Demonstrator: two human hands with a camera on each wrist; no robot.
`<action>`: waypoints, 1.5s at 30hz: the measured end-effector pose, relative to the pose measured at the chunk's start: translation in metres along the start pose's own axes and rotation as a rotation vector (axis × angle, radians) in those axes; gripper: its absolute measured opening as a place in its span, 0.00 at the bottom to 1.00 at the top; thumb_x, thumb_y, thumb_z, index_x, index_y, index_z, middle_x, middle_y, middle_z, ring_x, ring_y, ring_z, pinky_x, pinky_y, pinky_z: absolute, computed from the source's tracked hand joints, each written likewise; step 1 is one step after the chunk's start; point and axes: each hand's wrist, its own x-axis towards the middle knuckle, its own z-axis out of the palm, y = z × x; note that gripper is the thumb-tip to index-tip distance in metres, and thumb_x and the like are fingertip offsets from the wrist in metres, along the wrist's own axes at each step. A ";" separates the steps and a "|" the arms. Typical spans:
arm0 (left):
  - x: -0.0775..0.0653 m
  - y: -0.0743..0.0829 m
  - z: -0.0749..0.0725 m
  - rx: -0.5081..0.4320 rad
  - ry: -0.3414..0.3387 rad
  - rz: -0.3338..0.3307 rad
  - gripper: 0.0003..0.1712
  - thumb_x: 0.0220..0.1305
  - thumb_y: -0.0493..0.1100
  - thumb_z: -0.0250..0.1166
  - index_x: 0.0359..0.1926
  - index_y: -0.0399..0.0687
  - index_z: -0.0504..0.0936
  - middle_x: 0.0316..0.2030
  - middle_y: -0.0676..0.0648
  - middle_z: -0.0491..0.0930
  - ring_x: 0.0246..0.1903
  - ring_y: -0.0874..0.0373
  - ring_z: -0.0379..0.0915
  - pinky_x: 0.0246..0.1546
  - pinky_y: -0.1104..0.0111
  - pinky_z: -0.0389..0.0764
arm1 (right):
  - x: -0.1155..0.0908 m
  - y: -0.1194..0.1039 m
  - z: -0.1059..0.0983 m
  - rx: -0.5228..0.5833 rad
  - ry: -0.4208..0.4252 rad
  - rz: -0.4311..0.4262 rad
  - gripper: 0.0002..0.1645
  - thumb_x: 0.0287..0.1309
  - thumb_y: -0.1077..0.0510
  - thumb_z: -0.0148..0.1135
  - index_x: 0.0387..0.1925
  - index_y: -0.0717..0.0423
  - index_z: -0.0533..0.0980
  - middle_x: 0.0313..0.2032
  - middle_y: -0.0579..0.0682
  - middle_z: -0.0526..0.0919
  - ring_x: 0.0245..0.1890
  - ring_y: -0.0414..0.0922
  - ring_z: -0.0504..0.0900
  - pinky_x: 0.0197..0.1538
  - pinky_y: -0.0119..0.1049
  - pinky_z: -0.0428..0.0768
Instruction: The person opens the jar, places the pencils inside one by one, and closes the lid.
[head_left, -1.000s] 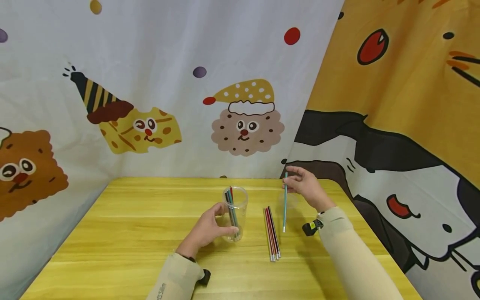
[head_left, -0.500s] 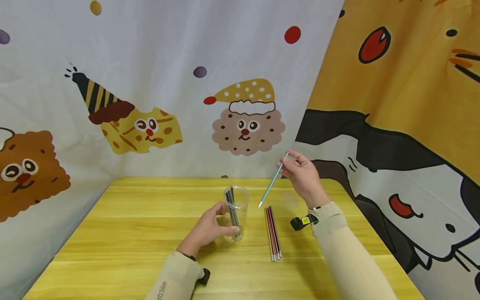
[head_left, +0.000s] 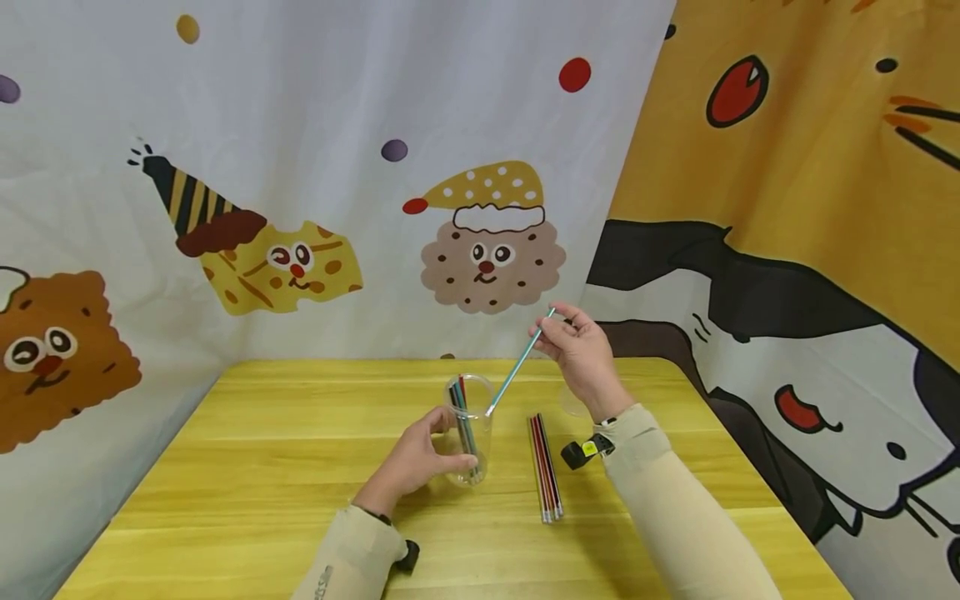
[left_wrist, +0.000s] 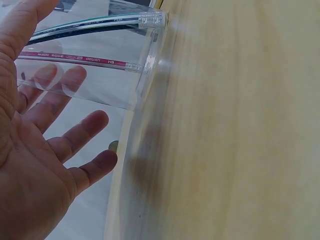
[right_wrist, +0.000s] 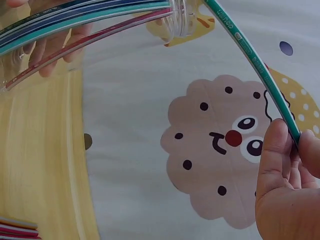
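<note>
My left hand (head_left: 415,458) holds a clear plastic cup (head_left: 487,433) upright on the table, thumb and fingers around its lower side. Several pencils (head_left: 461,412), dark, teal and red, lean inside the cup. Above and to the right, my right hand (head_left: 585,362) pinches a teal-green pencil (head_left: 520,368) near its upper end. That pencil slants down to the left, its pale end right at the cup's rim. In the right wrist view, thumb and fingertips grip the green pencil (right_wrist: 255,62). The left wrist view shows a red pencil (left_wrist: 82,58) through the cup's wall.
Several pencils (head_left: 545,471), red, black and others, lie side by side on the yellow wooden table (head_left: 300,467), right of the cup. A clear round disc (head_left: 572,402) lies behind them, partly hidden by the right hand. A cartoon-printed curtain (head_left: 322,100) stands along the table's back edge.
My right hand has moved left and a little up with the green pencil, which has gone from nearly upright to slanted, its lower end now at the cup. The left hand stays.
</note>
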 end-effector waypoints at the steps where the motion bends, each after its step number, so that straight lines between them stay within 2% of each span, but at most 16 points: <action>1: 0.000 -0.001 0.000 -0.001 0.001 -0.001 0.29 0.59 0.54 0.83 0.56 0.65 0.79 0.65 0.46 0.78 0.72 0.41 0.70 0.65 0.40 0.78 | 0.000 0.000 0.001 -0.002 0.003 0.003 0.15 0.76 0.65 0.61 0.59 0.50 0.74 0.37 0.46 0.90 0.40 0.41 0.91 0.48 0.32 0.89; 9: 0.000 -0.001 0.000 -0.003 -0.002 -0.001 0.30 0.59 0.54 0.83 0.59 0.66 0.79 0.66 0.45 0.77 0.73 0.40 0.69 0.65 0.39 0.77 | -0.001 -0.003 0.008 0.055 0.021 -0.007 0.15 0.75 0.65 0.62 0.58 0.51 0.72 0.37 0.46 0.91 0.39 0.40 0.91 0.48 0.32 0.89; 12: 0.000 -0.001 0.000 -0.001 -0.001 -0.004 0.30 0.59 0.54 0.83 0.60 0.67 0.79 0.66 0.46 0.78 0.73 0.40 0.69 0.66 0.39 0.77 | -0.002 -0.001 0.010 0.039 0.022 -0.020 0.14 0.74 0.64 0.64 0.56 0.51 0.73 0.37 0.47 0.91 0.40 0.41 0.92 0.48 0.32 0.90; 25: 0.000 0.002 -0.001 -0.004 -0.004 0.001 0.32 0.58 0.54 0.83 0.61 0.69 0.79 0.63 0.49 0.79 0.73 0.40 0.69 0.66 0.38 0.76 | -0.010 0.006 0.023 -0.214 -0.056 -0.094 0.15 0.73 0.61 0.68 0.57 0.47 0.80 0.39 0.44 0.90 0.38 0.39 0.89 0.48 0.34 0.88; 33: 0.001 0.000 0.000 -0.004 -0.007 0.012 0.31 0.59 0.54 0.83 0.60 0.67 0.79 0.63 0.49 0.80 0.72 0.39 0.69 0.66 0.38 0.77 | -0.018 0.018 0.033 -0.407 -0.164 -0.062 0.14 0.76 0.55 0.66 0.58 0.50 0.82 0.41 0.38 0.91 0.43 0.40 0.86 0.50 0.35 0.83; 36: 0.000 -0.001 0.000 -0.001 -0.009 0.015 0.31 0.59 0.54 0.83 0.61 0.67 0.79 0.63 0.48 0.80 0.73 0.38 0.69 0.66 0.38 0.77 | -0.020 0.022 0.035 -0.460 -0.207 -0.053 0.14 0.77 0.51 0.65 0.57 0.50 0.83 0.43 0.41 0.91 0.45 0.42 0.85 0.52 0.37 0.82; 42: 0.000 -0.001 -0.001 -0.001 -0.016 0.021 0.32 0.60 0.54 0.83 0.62 0.65 0.78 0.63 0.48 0.80 0.73 0.38 0.69 0.66 0.39 0.76 | -0.025 0.027 0.041 -0.571 -0.294 -0.086 0.15 0.77 0.49 0.64 0.55 0.51 0.85 0.47 0.56 0.92 0.50 0.45 0.87 0.59 0.42 0.83; 45: 0.000 -0.001 -0.001 -0.007 -0.019 0.021 0.35 0.59 0.57 0.83 0.64 0.64 0.77 0.65 0.48 0.80 0.73 0.38 0.69 0.67 0.38 0.76 | -0.029 0.027 0.045 -0.616 -0.343 -0.075 0.14 0.76 0.49 0.66 0.54 0.50 0.86 0.47 0.56 0.92 0.52 0.49 0.89 0.62 0.44 0.84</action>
